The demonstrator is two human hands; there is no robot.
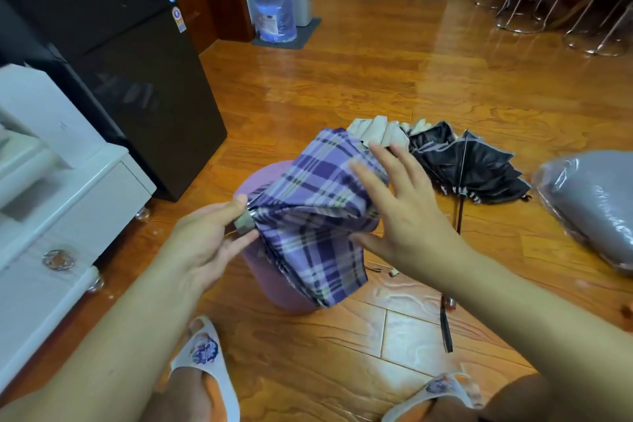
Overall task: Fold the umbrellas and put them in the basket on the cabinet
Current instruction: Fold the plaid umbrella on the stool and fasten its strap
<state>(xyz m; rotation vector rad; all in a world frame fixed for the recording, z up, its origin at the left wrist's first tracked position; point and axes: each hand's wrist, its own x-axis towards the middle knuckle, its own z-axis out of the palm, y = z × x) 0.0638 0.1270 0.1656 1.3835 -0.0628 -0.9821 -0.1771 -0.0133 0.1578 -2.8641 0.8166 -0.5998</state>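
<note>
Purple-and-white plaid umbrella (318, 212); black umbrella (469, 168) edged pale; lilac bin (270, 284); orange-brown wood-grain floor (359, 79); white cabinet (68, 202).

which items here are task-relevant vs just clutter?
Job:
plaid umbrella, gripped by left hand, right hand open against the canopy
black umbrella on the floor
beige umbrella behind it

Lying about:
purple bin
water jug
grey bagged bundle
</note>
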